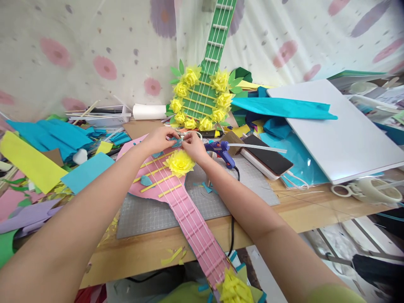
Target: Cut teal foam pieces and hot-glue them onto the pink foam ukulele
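Note:
A pink paper guitar [195, 229] with white strings and yellow strips lies on the grey cutting mat [142, 219], its neck pointing toward me. Just beyond the large yellow flower [179, 163] on its body, my left hand [159, 139] and my right hand [194, 147] almost meet. Both hands pinch a small blue paper piece [177, 142] between their fingertips. A loose blue leaf [146, 180] rests on the guitar body. Another yellow flower [235, 287] is on the neck's near end. The purple glue gun [222, 152] lies right of my right hand.
A green paper guitar [202, 94] with yellow flowers stands upright behind. Coloured paper [34, 162] and scraps crowd the left. On the right are a phone [268, 155], a white board [341, 134], tape [377, 190] and scissors [342, 190]. A black cable hangs over the table edge.

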Demonstrator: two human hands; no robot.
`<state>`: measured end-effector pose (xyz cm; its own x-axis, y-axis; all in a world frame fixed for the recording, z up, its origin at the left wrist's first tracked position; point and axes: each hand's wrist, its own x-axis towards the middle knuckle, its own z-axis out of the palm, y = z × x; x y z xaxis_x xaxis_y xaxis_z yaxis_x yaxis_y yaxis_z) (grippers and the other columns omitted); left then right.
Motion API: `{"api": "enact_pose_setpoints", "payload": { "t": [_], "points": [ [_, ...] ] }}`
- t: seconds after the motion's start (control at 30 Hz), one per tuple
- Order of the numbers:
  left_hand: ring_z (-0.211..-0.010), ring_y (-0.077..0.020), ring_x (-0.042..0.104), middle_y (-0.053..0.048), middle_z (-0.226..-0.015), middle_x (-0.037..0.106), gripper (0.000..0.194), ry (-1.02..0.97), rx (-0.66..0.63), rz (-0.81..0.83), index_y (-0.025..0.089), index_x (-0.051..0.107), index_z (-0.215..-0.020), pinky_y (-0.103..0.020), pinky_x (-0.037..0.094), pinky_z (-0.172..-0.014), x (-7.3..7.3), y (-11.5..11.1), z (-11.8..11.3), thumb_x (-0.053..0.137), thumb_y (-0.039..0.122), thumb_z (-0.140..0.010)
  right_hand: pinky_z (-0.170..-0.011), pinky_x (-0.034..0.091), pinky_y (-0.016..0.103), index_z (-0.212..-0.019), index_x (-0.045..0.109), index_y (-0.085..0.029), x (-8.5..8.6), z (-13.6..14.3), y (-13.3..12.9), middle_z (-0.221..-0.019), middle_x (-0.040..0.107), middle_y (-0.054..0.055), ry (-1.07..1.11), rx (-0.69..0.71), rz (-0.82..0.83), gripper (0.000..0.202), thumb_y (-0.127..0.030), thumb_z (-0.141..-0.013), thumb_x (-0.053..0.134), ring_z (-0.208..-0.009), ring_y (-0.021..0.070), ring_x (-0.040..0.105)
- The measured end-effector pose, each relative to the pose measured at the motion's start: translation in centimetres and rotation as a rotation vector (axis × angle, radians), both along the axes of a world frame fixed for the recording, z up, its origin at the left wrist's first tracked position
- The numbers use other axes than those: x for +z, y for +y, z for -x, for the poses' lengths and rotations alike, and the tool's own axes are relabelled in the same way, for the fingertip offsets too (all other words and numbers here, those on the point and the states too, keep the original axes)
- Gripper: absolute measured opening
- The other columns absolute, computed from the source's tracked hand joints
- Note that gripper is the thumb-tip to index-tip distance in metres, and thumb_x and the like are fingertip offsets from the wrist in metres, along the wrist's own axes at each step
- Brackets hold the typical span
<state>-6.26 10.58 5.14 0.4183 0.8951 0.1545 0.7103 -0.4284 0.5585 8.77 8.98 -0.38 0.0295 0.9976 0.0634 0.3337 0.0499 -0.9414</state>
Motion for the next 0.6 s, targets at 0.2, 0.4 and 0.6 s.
{"api": "enact_pose_setpoints", "payload": {
  "t": [0.2,0.4,0.6],
  "points": [
    [-0.081,-0.0192,0.062,-0.005,-0.089,0.07,0.022,0.013,-0.012,-0.009,0.02,0.071,-0.082,-0.029,0.048,-0.074,0.0,0.0,0.1,0.056,0.022,-0.065,-0.067,0.04,0.028,-0.081,0.04,-0.024,-0.2,0.1,0.0,-0.065,0.054,-0.007,0.081,0.046,-0.057,0.017,-0.024,-0.068,0.05,-0.066,0.0139,0.055],
    [-0.08,-0.019,0.062,-0.004,-0.087,0.07,0.02,-0.007,0.01,0.003,0.02,0.071,-0.079,-0.029,0.048,-0.075,0.1,-0.2,0.0,0.059,0.021,-0.064,-0.067,0.041,0.029,-0.083,0.041,-0.024,0.1,-0.2,-0.5,-0.069,0.056,-0.006,0.122,0.056,-0.062,0.019,-0.027,-0.067,0.051,-0.067,0.0136,0.056],
    [-0.085,-0.0189,0.063,-0.004,-0.091,0.07,0.024,0.01,-0.012,0.014,0.018,0.07,-0.086,-0.029,0.049,-0.078,0.1,-0.3,0.0,0.056,0.023,-0.067,-0.072,0.044,0.032,-0.09,0.041,-0.024,0.4,-0.7,-1.2,-0.077,0.062,-0.004,-0.022,0.096,-0.13,0.03,-0.015,-0.063,0.051,-0.068,0.0142,0.057]
  ]
}}
